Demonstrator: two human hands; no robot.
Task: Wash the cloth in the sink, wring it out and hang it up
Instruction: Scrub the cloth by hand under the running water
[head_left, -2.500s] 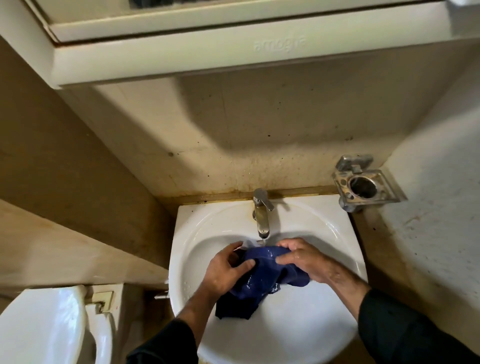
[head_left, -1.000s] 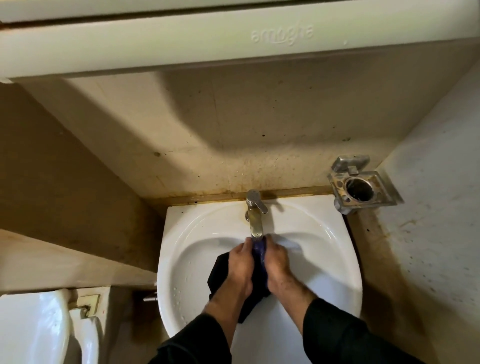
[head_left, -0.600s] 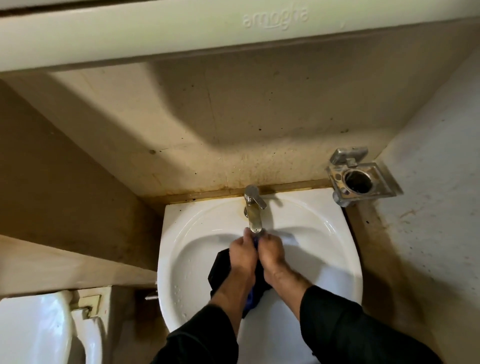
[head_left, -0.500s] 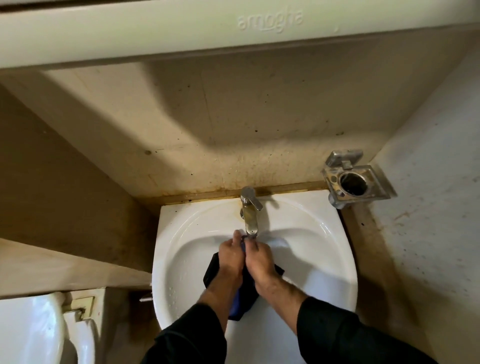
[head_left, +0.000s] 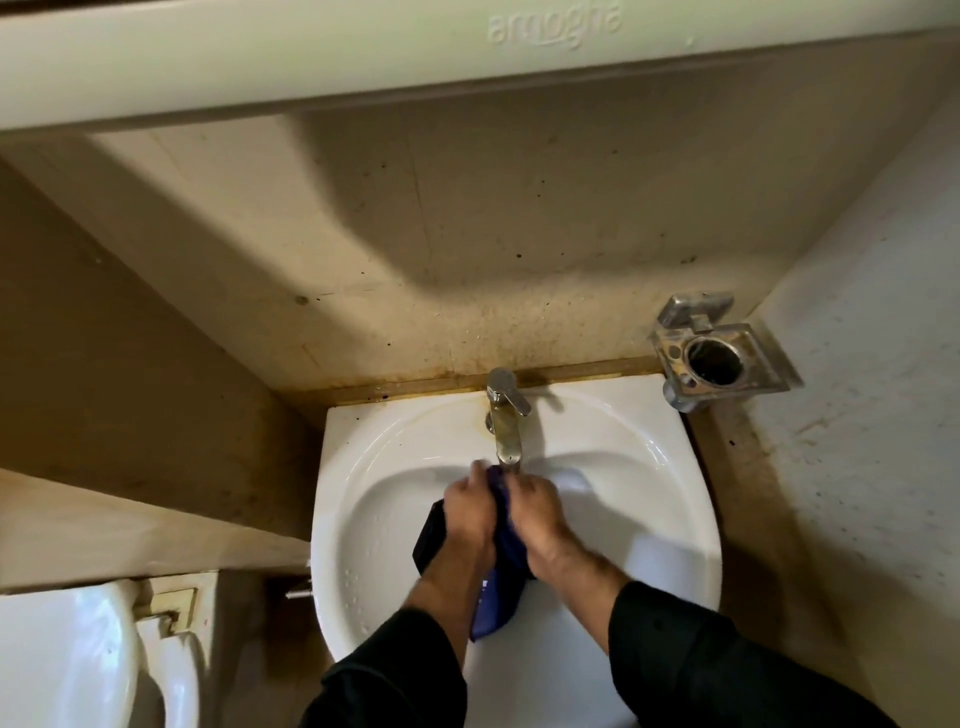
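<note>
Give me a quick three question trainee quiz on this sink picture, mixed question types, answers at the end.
1. True or false: both hands grip the blue cloth in the sink.
2. The cloth's top end is directly below which fixture? A) metal holder B) tap C) toilet
3. Which side of the sink is the metal holder on?

Key:
1. True: left hand and right hand both hold it.
2. B, the tap.
3. Right, at the back corner.

Dark blue cloth; white sink; black sleeves.
</note>
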